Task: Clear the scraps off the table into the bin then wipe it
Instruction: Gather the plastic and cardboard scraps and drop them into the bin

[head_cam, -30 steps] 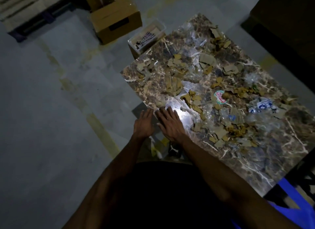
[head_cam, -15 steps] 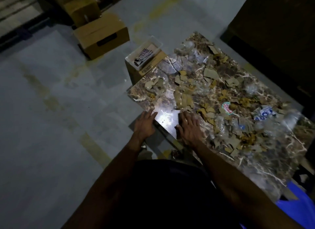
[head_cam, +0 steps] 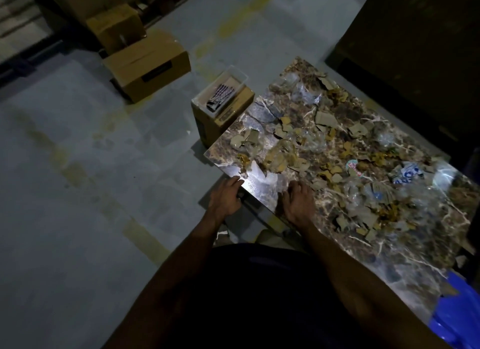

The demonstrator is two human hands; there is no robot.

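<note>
So, head view only: marble-pattern table (head_cam: 405, 245) is still covered edge to edge in scraps (head_cam: 324, 120) – torn cardboard bits, crumpled clear plastic, a couple of printed wrappers – so clearing has barely started by the look of it. Right hand (head_cam: 298, 206) sits palm down on the tabletop near the front edge, fingers loosely bent at the fringe of the pile, gripping nothing that I can see; reads as a rake position for dragging scraps toward the edge. Left hand (head_cam: 226, 198) is just off the table at the front corner, fingers relaxed with tips at the rim, holding nothing; likely set there to catch or guide what gets swept over. Can't make out a bin for sure – too dark under the edge. A blue plastic thing (head_cam: 457, 320) shows at the lower right, unclear what it is. Cardboard box (head_cam: 215, 120) with a clear tray (head_cam: 239, 74) on top stands against the far corner, more boxes (head_cam: 148, 63) on the floor behind. No cloth visible
</note>
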